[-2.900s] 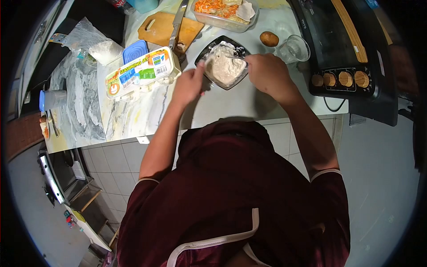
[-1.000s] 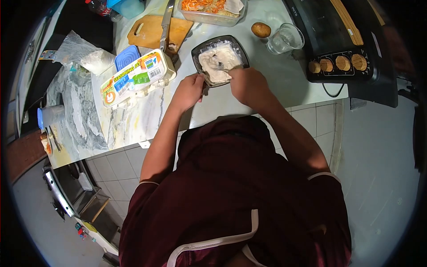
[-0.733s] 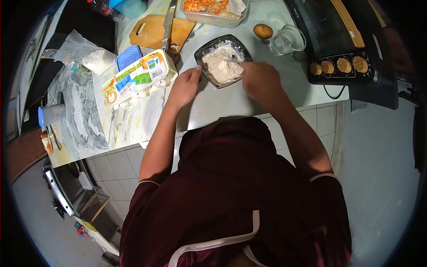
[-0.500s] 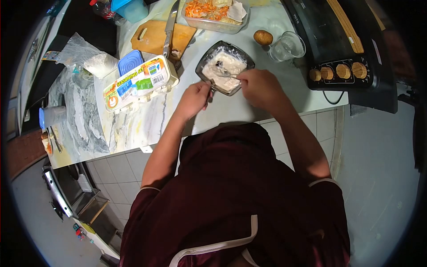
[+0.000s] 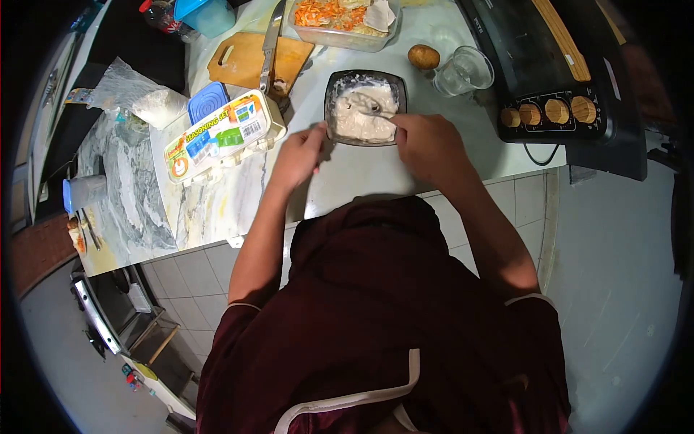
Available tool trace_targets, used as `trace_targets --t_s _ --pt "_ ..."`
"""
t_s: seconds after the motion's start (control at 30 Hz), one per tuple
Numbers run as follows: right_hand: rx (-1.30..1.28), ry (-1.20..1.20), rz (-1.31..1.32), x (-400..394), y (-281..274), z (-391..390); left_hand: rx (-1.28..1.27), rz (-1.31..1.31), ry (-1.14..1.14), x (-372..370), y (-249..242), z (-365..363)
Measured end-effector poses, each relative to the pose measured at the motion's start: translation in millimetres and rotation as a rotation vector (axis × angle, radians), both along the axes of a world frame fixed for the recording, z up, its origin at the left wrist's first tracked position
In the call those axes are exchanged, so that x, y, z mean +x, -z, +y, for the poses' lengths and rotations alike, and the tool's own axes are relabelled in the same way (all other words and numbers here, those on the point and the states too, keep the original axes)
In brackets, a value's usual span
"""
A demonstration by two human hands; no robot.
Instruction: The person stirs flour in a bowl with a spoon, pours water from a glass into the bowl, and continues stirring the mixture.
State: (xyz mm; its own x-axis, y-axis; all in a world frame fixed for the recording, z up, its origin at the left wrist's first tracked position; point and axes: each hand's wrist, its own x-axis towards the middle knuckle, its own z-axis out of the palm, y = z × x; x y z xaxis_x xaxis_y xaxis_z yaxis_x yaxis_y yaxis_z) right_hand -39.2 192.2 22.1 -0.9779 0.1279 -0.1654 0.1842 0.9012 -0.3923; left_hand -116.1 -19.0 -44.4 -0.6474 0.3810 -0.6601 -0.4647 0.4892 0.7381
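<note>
A dark square bowl (image 5: 403,90) stands on the counter, holding a thick off-white mixture (image 5: 361,126). At its lower left corner, my left hand (image 5: 298,155) is closed on the bowl's edge. My right hand (image 5: 428,145), at the lower right of the bowl, grips a thin metal utensil (image 5: 387,116). Its far end lies in the mixture, so I cannot make out whether it is a spoon or a fork.
Behind the bowl are a tub of shredded carrot (image 5: 345,37), a potato (image 5: 423,56) and a drinking glass (image 5: 464,71). A knife (image 5: 270,47) lies on a cutting board (image 5: 231,61). To the left sits an egg carton (image 5: 220,137); a black toaster oven (image 5: 557,79) stands right.
The bowl has turned from a tilted angle to nearly square-on. My left hand has shifted slightly left and down, and the utensil has moved through the mixture.
</note>
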Motion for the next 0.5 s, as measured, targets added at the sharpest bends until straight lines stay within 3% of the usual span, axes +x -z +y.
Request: trace_targets --t_s 0.07,0.27,0.33,0.43,0.5 --pt "0.012 -0.017 0.062 3.8 0.5 -5.5 0.057 0.244 -0.023 -6.8 14.8 -3.5" --pt "0.131 -0.109 0.072 -10.1 30.4 -15.3 0.03 0.284 0.112 -5.1 16.5 1.9" --pt "0.162 -0.122 0.027 -7.0 23.9 -10.1 0.004 0.295 0.13 0.2 13.2 4.3" --pt "0.191 -0.248 0.207 -2.9 -3.2 3.5 -0.076 0.357 0.134 5.6 9.5 11.6" --pt "0.25 -0.116 0.104 -3.8 -14.6 2.1 -0.039 0.306 0.122 6.9 11.4 14.3"
